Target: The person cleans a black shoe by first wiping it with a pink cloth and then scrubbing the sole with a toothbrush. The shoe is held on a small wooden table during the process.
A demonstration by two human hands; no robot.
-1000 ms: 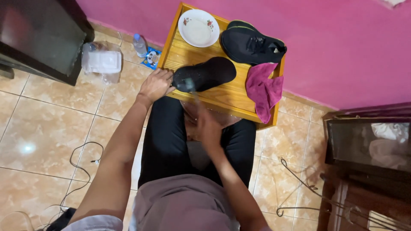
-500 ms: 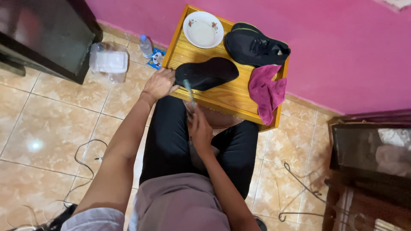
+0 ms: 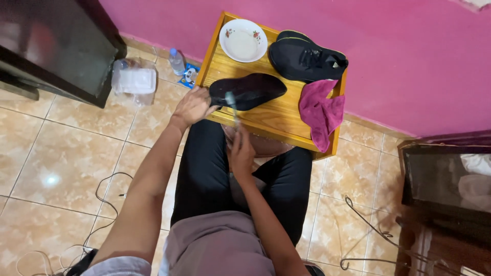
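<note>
The right hand (image 3: 241, 153) has lifted its small brush (image 3: 232, 105) up to the black shoe (image 3: 250, 90), fingers closed round the handle. The left hand (image 3: 194, 106) grips the shoe's heel on the wooden table (image 3: 276, 115), below the white bowl (image 3: 243, 41). Short, light strokes suit best, shoe pinned firmly.

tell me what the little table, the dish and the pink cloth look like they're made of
Table: wood with a glossy yellowish varnish, grain showing. Dish: probably glazed ceramic, white, shiny, small flower prints, though melamine is possible. Pink cloth: soft fabric, matte, rumpled and draping over the edge.
</note>
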